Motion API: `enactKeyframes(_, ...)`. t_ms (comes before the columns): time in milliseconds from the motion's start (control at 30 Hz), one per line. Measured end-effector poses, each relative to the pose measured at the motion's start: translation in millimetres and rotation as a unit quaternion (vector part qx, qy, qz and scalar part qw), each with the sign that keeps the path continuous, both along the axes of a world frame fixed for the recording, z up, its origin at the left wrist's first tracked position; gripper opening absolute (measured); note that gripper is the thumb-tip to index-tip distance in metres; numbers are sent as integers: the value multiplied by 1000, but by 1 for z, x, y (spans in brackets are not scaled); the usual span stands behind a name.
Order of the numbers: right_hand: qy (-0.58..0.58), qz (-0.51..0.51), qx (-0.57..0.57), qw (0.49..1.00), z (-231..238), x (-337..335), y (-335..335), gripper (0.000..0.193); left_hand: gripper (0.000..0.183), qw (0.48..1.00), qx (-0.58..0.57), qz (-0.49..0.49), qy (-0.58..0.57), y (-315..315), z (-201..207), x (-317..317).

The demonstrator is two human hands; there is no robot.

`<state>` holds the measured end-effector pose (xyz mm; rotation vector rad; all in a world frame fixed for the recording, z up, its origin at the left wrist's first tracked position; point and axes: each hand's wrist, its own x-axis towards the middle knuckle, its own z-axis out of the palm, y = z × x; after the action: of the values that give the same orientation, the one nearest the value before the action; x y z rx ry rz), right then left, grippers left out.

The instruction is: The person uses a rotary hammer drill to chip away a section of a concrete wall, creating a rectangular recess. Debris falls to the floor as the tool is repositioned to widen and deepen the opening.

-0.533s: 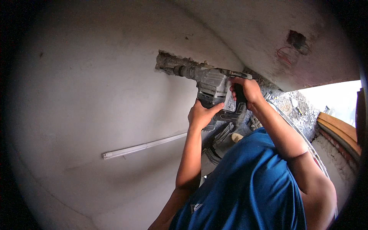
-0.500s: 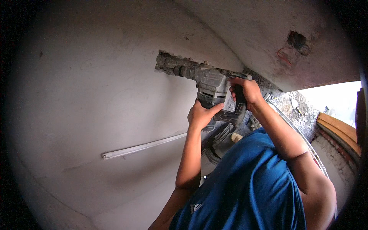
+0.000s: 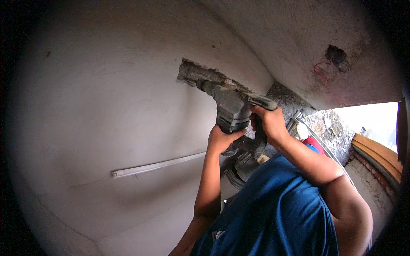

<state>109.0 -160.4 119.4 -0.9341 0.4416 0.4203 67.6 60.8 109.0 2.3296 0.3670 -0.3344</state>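
A dusty grey rotary hammer drill (image 3: 232, 104) is held up against the pale plastered wall, its chuck end at a rough groove (image 3: 191, 71) chipped into the surface. My left hand (image 3: 221, 140) supports the body from below, thumb laid across the dark lower housing. Around the rear handle my right hand (image 3: 272, 123) is closed, with the fingers partly hidden by the handle. The tip of the bit cannot be made out inside the groove.
A white strip of trunking (image 3: 158, 166) runs along the wall below the drill. In the adjoining wall, red wires hang by a dark box hole (image 3: 336, 55). Rubble (image 3: 329, 121) covers the floor, with a wooden frame (image 3: 378, 151) at the right.
The drill's rear end has dropped, so the tool tilts more, and my right hand has come down with it. My left hand has lowered slightly. Something red now shows beside my shirt.
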Motion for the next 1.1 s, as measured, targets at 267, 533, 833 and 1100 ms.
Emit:
enactKeyframes(267,47,12,44,998,-24,2,5,17,64,998,60,0,37,-1,6,7)
enactKeyframes(533,107,-8,89,990,-80,0,19,22,72,986,139,-38,79,14,-22,17)
enactKeyframes(833,145,-19,196,970,-75,-14,17,19,104,950,244,-84,175,-10,46,25)
enactKeyframes(1100,201,-17,212,956,-71,-16,20,18,104,938,274,-90,192,-12,59,29)
